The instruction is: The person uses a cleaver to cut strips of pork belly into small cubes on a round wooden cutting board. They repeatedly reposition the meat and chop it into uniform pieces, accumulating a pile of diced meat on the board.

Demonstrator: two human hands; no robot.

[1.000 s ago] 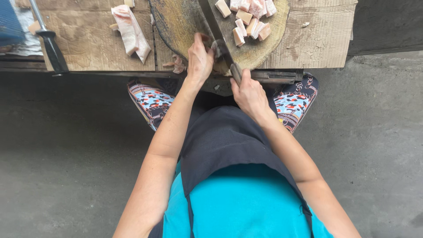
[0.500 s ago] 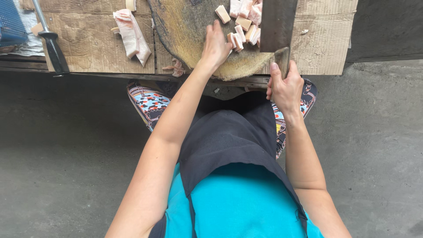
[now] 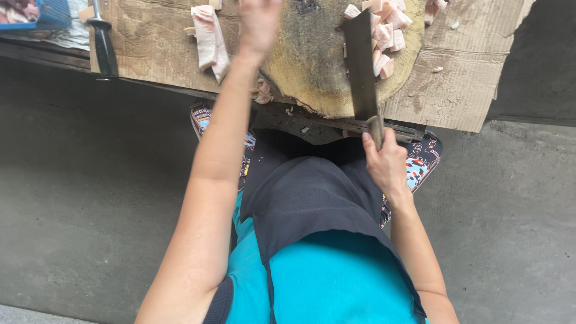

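Observation:
My right hand point(image 3: 384, 165) grips the handle of a dark cleaver point(image 3: 360, 66) at the near rim of a round wooden chopping block point(image 3: 312, 72). The blade lies over the block and points away from me, next to a heap of pale pink meat cubes point(image 3: 387, 33). My left hand point(image 3: 259, 23) is stretched out over the block's left side. It is blurred and its fingers are cut off by the top edge of the frame. A strip of raw pork with skin point(image 3: 210, 39) lies just left of that hand.
Cardboard point(image 3: 456, 90) covers the low table under the block. A black-handled knife point(image 3: 105, 45) lies at the far left, beside a blue basket point(image 3: 51, 12). My patterned slippers point(image 3: 420, 162) stand on the grey concrete floor point(image 3: 90, 192) below the table edge.
My left hand has left the meat cubes and moved left and farther away. My right hand has drawn back toward me, and the cleaver blade now lies over the block.

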